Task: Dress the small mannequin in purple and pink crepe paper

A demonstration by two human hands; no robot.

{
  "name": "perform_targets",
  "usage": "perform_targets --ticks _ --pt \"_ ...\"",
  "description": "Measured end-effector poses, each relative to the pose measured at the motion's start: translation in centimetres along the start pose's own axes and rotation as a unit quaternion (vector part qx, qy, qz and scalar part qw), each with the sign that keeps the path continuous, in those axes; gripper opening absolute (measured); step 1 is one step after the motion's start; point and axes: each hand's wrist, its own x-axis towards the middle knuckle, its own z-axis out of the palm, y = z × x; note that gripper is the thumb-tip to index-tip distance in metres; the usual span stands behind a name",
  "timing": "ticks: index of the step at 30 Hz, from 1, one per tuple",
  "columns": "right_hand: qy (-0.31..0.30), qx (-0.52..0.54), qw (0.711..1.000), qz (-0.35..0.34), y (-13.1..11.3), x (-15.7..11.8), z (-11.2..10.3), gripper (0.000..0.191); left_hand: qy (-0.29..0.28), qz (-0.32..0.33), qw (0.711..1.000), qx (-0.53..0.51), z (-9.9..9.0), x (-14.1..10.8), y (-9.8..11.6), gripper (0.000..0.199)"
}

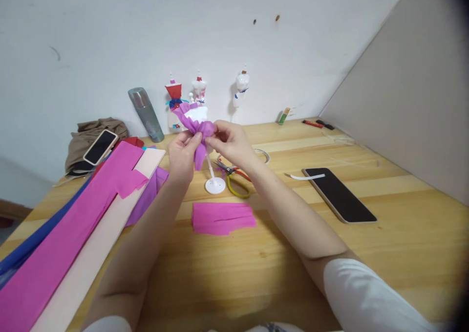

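Hands [207, 143] (2, thumbs inward) pinch purple paper [193, 124].

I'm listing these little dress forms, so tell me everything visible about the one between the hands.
The dress form is white and slightly shiny, apparently plastic: a small torso on a thin stem with a round, flat base. It leans left, its base on the wooden table beside the scissors. Crinkled purple material wraps its lower torso, with one strip rising up the left side and an end hanging below. The left hand and right hand pinch the wrap, partly hiding the form.
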Motion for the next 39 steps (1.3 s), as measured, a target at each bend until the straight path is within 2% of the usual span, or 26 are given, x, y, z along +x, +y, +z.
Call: perform_targets --ticks 5,10,16,21,26,30,35,39 --pt "0.007 0.042 0.999 0.023 -0.02 0.12 -0.12 0.019 0.021 -0.001 1.0 0.0 0.24 -0.09 0.26 0.033" --pt "-0.002 0.094 0.994 0.053 -0.25 0.03 0.08 0.021 0.005 0.001 1.0 -0.01 0.17 -0.05 0.12 0.03" --pt "0.01 0.014 0.999 0.036 -0.55 -0.23 0.04 0.024 0.013 -0.001 1.0 -0.014 0.22 -0.1 0.12 0.027" --pt "0.009 -0.067 0.997 0.035 -0.02 -0.14 0.09 0.01 0.024 0.001 1.0 -0.011 0.08 -0.05 -0.15 0.031" --pt "0.007 -0.058 0.998 0.032 -0.07 -0.09 0.0 0.003 0.025 -0.001 1.0 -0.017 0.04 0.0 -0.18 0.027" --pt "0.0 -0.026 0.999 0.032 -0.35 -0.07 -0.07 0.01 0.024 -0.005 0.999 -0.025 0.23 -0.09 -0.01 0.026" --pt "0.023 -0.004 0.999 0.03 -0.5 -0.05 -0.17 0.021 0.021 -0.001 1.0 -0.018 0.41 -0.23 0.15 0.028" --pt "0.007 -0.003 0.999 0.037 -0.38 -0.06 -0.22 0.022 0.018 -0.013 0.999 -0.027 0.37 -0.24 0.18 0.03"
